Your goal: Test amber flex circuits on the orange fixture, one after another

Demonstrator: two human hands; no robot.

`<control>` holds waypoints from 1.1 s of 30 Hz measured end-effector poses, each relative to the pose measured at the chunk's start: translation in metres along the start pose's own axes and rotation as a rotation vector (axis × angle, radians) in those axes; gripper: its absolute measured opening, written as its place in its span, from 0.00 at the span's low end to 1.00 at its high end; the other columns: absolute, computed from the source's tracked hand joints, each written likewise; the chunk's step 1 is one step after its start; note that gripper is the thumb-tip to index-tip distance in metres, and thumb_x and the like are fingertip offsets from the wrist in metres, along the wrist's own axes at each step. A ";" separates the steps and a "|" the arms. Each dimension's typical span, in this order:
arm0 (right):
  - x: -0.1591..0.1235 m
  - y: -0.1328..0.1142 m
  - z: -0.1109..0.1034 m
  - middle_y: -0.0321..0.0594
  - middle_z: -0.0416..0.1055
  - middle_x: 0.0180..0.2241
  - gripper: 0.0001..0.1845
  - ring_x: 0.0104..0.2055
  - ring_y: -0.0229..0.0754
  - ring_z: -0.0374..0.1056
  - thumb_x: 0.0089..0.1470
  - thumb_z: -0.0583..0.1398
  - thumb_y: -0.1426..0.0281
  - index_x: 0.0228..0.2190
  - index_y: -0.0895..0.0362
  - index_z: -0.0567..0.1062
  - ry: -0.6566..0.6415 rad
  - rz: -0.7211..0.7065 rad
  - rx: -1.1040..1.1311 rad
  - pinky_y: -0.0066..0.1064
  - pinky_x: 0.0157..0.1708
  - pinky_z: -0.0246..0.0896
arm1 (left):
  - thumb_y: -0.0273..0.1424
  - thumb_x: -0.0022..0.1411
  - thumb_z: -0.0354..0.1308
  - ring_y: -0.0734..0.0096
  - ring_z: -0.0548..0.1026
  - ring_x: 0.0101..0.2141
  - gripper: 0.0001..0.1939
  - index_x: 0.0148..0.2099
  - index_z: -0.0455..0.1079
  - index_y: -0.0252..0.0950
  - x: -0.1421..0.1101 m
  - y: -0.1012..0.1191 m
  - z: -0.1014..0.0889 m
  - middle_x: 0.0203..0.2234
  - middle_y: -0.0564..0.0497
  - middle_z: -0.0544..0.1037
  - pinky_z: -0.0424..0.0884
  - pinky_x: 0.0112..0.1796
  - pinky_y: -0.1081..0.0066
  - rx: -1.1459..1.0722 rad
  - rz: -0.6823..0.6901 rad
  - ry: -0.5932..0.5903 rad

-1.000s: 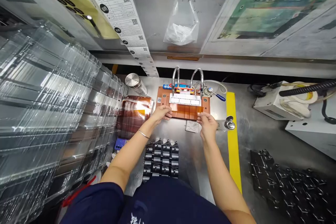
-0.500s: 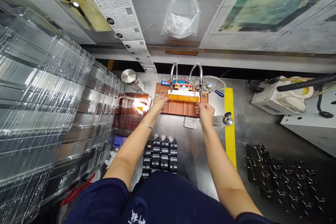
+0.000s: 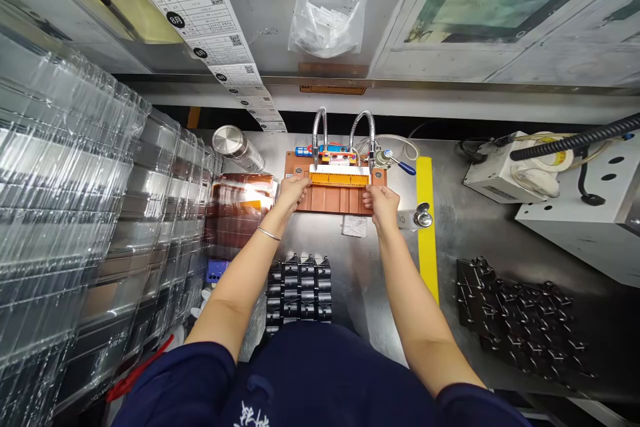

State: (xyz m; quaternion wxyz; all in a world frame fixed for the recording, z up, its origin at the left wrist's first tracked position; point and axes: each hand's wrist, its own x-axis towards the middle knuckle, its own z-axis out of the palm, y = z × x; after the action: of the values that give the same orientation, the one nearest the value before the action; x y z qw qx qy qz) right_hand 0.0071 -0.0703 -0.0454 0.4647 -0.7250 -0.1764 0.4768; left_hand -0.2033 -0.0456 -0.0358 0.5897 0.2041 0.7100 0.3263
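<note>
A brown fixture plate [image 3: 334, 199] lies on the steel bench under two bent metal hoses [image 3: 369, 127]. An orange strip [image 3: 339, 179] rests across the plate's far part. My left hand [image 3: 291, 191] pinches the strip's left end, fingers closed. My right hand [image 3: 381, 202] grips the strip's right end in the same way. A block of black plastic parts [image 3: 299, 283] sits near my body, between my forearms.
Tall stacks of clear plastic trays [image 3: 75, 213] fill the left side. A steel bottle [image 3: 236, 147], an amber film stack [image 3: 240, 210], a yellow floor-tape line [image 3: 426, 227], a black tray [image 3: 520, 323] and white equipment [image 3: 505, 173] surround the plate. A plastic bag [image 3: 325, 13] hangs above.
The strip moved from the plate's near edge to under the hose tips, covering the white piece. Both hands moved forward with it. The camera tilted slightly.
</note>
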 end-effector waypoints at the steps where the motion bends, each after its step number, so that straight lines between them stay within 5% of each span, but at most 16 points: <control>1: 0.000 0.000 0.000 0.29 0.67 0.12 0.09 0.11 0.30 0.59 0.39 0.63 0.72 0.18 0.57 0.67 -0.001 0.003 0.002 0.19 0.09 0.55 | 0.29 0.45 0.63 0.85 0.55 0.10 0.14 0.21 0.58 0.37 0.001 -0.001 0.000 0.09 0.61 0.61 0.46 0.13 0.80 -0.001 0.002 -0.003; 33: 0.000 -0.004 0.000 0.30 0.67 0.10 0.07 0.11 0.31 0.63 0.43 0.62 0.76 0.19 0.58 0.69 -0.050 0.089 0.004 0.17 0.09 0.57 | 0.25 0.49 0.61 0.85 0.55 0.09 0.13 0.20 0.60 0.36 -0.005 0.004 0.000 0.08 0.60 0.63 0.48 0.12 0.80 -0.005 0.017 0.002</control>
State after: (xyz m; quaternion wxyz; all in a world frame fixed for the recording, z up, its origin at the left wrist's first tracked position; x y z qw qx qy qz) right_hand 0.0082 -0.0681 -0.0416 0.4399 -0.7191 -0.1545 0.5152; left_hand -0.2022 -0.0466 -0.0293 0.5866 0.2083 0.7081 0.3333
